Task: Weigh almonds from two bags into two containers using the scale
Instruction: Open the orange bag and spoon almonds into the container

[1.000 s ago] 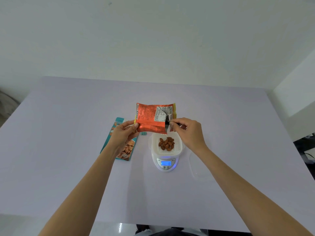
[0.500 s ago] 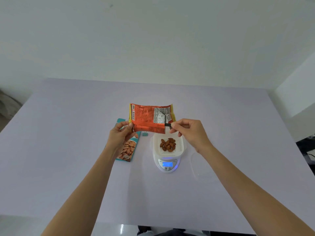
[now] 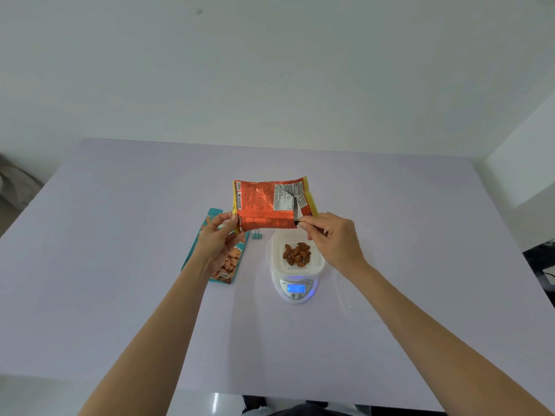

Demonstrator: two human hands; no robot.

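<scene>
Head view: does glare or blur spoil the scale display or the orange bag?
Head view: the white round scale's blue display is sharp, reading 18; the crinkled orange foil bag shows only soft sheen, its print too small to read; the lilac table is evenly lit, shadows faint.

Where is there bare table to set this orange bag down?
Bare table lies left of the teal bag, beyond the orange bag toward the far edge, and in front of the scale. The middle is crowded: teal bag, binder clip, scale, clear container side by side.
</scene>
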